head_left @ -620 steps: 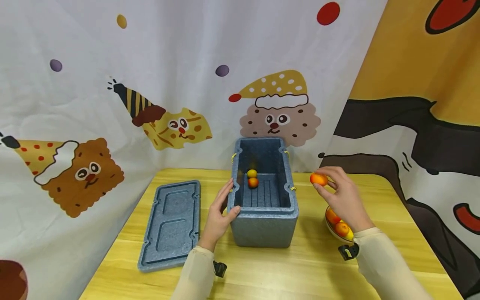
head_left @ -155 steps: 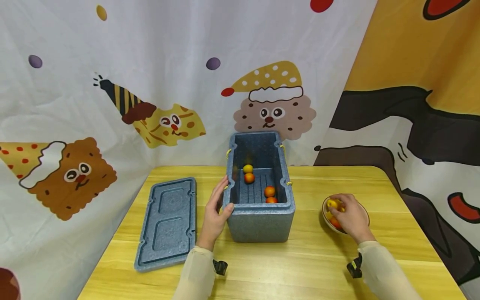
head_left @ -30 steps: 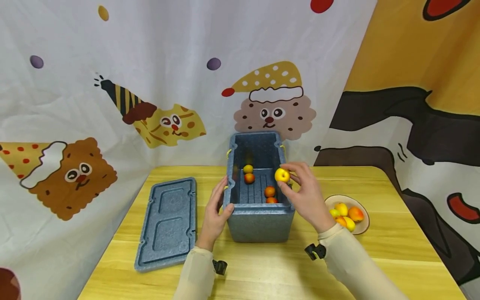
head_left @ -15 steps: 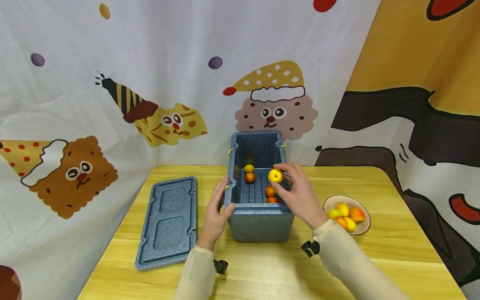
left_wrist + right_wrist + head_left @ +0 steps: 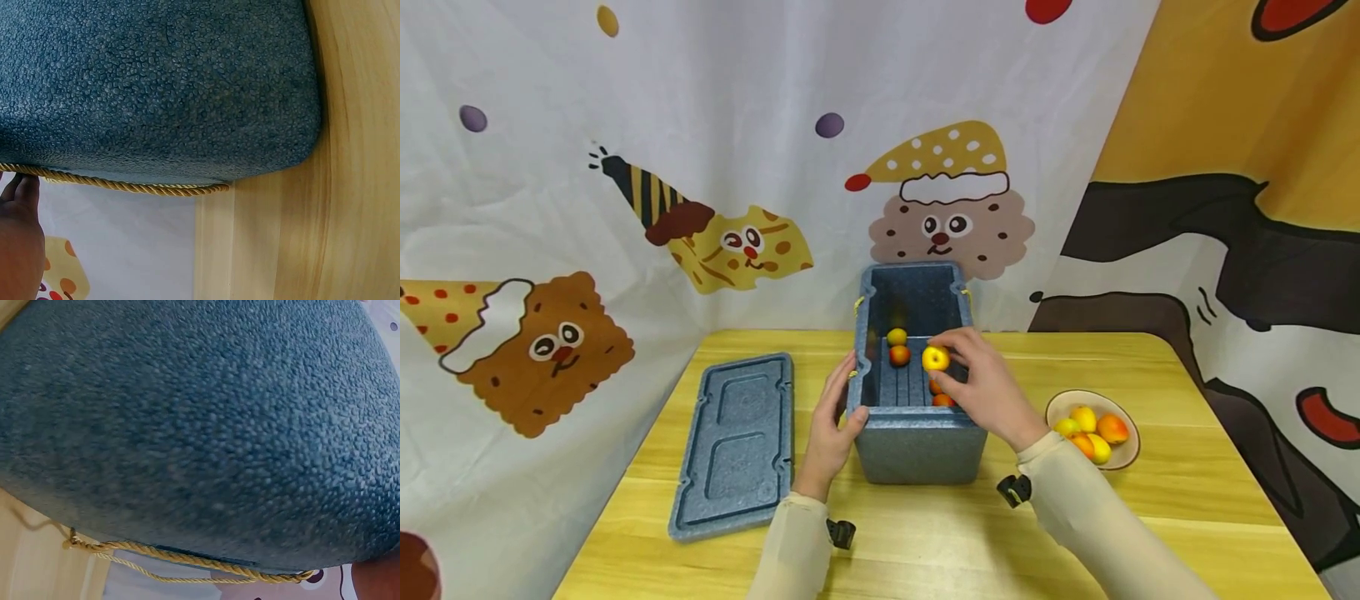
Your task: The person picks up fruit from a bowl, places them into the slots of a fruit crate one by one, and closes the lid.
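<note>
A speckled blue-grey foam box [image 5: 917, 450] stands uncovered on the table. My right hand [image 5: 985, 385] pinches a small yellow apple [image 5: 936, 358] between thumb and fingertips, over the box's inside. On the box floor lie a yellow fruit [image 5: 897, 337] and an orange-red fruit [image 5: 899, 356] farther back, with two orange fruits nearer the front, partly covered by the right hand and the rim. My left hand [image 5: 833, 425] rests against the box's near left corner, fingers along the left side and thumb at the front rim. Both wrist views mostly show the box's outer wall.
Right of the box, a bowl [image 5: 1126, 457] holds several yellow and orange fruits. The box's lid [image 5: 747, 433] lies on the table [image 5: 917, 542] to the left. Yellow rope [image 5: 206, 562] hangs on the box's sides. A printed cloth [image 5: 760, 100] hangs behind.
Over the last second my right hand has carried the yellow apple leftward from the box's right rim to over its inside. Since the oldest frame, two orange fruits have appeared in the box's front.
</note>
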